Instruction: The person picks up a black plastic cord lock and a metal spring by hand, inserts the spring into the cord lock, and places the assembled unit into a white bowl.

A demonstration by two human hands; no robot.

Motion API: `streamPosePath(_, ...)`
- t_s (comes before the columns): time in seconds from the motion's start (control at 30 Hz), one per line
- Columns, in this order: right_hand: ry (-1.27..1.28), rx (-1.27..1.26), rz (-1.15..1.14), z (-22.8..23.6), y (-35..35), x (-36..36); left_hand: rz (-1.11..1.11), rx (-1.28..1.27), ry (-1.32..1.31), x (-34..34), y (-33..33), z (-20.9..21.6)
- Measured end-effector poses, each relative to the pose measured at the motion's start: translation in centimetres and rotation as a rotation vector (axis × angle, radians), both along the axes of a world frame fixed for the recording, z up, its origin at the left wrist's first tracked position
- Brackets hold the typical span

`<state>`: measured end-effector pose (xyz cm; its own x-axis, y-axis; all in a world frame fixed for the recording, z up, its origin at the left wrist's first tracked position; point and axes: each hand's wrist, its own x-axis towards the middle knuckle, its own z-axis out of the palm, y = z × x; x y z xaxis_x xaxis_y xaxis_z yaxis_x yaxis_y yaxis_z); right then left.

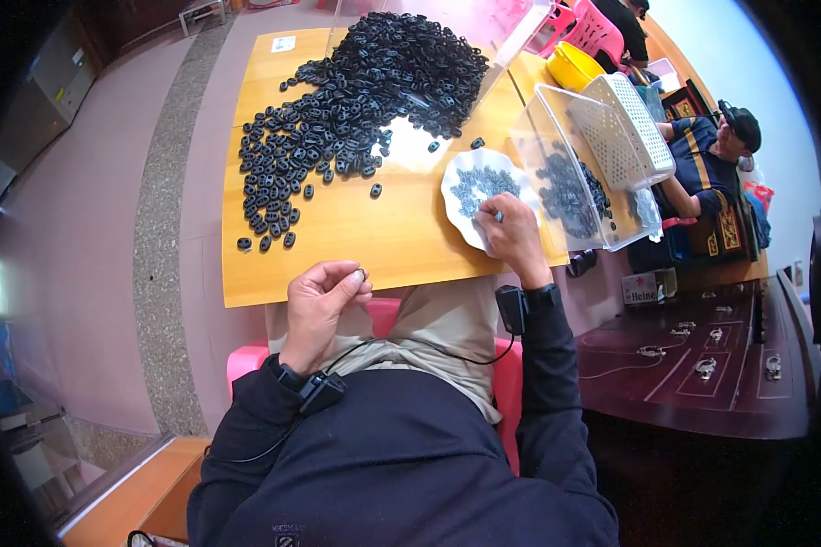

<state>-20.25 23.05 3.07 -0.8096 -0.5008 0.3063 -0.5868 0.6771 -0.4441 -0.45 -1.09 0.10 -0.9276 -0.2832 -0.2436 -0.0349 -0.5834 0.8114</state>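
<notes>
Dark sweater lies nearest. Left hand pinches a black piece by the table; right hand, grip narrow on a bluish bit, seems to be picking from the plate. Next likely calls for a steady lift.

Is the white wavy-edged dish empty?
Not empty: small blue-grey pieces cover much of the white wavy-edged dish, and the right hand is over it.

dark sleeves | black wrist boxes | black cable | beige trousers
</notes>
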Motion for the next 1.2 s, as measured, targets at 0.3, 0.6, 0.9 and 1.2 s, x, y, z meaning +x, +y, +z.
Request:
streamPosePath(0.3,-0.032,-0.254,-0.040,0.2,-0.4,1.0,-0.012,-0.004,-0.052,0.1,0.0,0.6)
streamPosePath(0.6,-0.955,-0.832,0.155,-0.7,-7.4,10.1,-0.087,0.200,-0.031,0.0,-0.2,0.4)
streamPosePath(0.9,-1.070,-0.890,0.244,-2.9,-9.3,11.4,-0.106,0.325,-0.031,0.2,-0.3,0.5)
streamPosePath(1.2,-1.096,-0.896,0.215,-3.2,-9.1,11.4,-0.081,0.329,-0.046,0.2,-0.2,0.4)
